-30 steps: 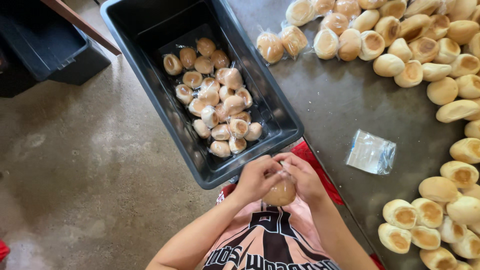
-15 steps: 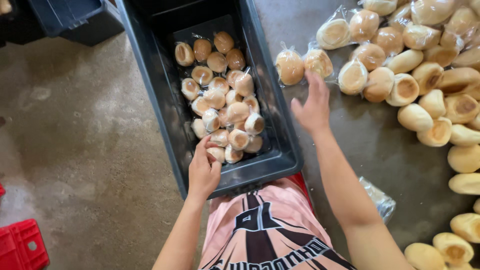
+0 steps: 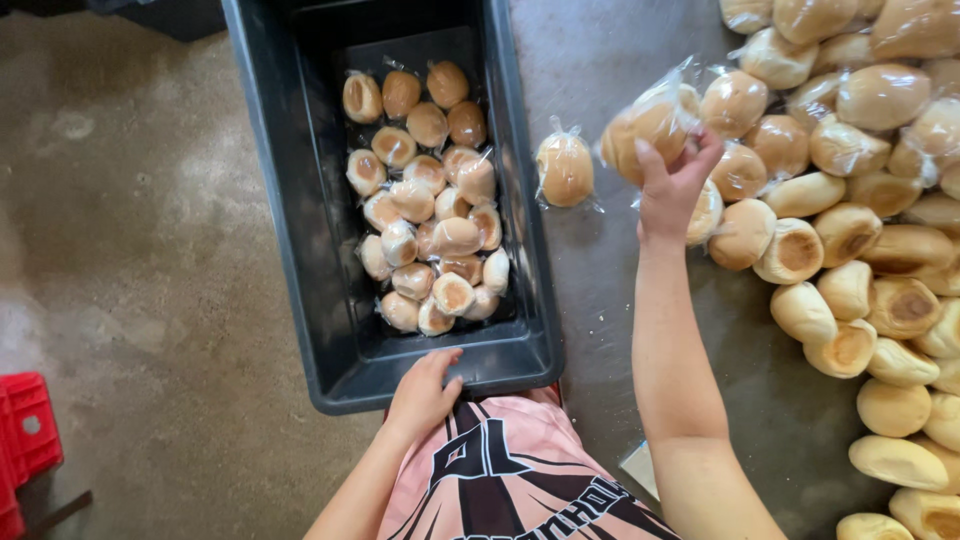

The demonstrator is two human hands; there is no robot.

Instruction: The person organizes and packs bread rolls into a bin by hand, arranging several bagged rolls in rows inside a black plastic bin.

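Right grip (image 3: pixel 672 185) clenched on wrapped bun (image 3: pixel 648 122), up-right of black bin (image 3: pixel 330 300); left grip (image 3: pixel 425 392) resting open-fingered on bin's near rim.

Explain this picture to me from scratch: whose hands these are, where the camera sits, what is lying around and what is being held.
There is no machine here, only a person working with two bare hands. The single view comes from a camera worn on that person's head, looking down, so the arms reach in from the bottom edge. The right hand is closed around a round brown bread roll wrapped in clear plastic, lifted just above the grey metal tabletop. The left hand rests on the near rim of a deep black plastic bin, which holds many wrapped rolls of the same kind. One more wrapped roll lies alone on the table beside the bin. A large heap of rolls, some bagged and some bare, covers the table's right side. A red plastic crate stands on the concrete floor.
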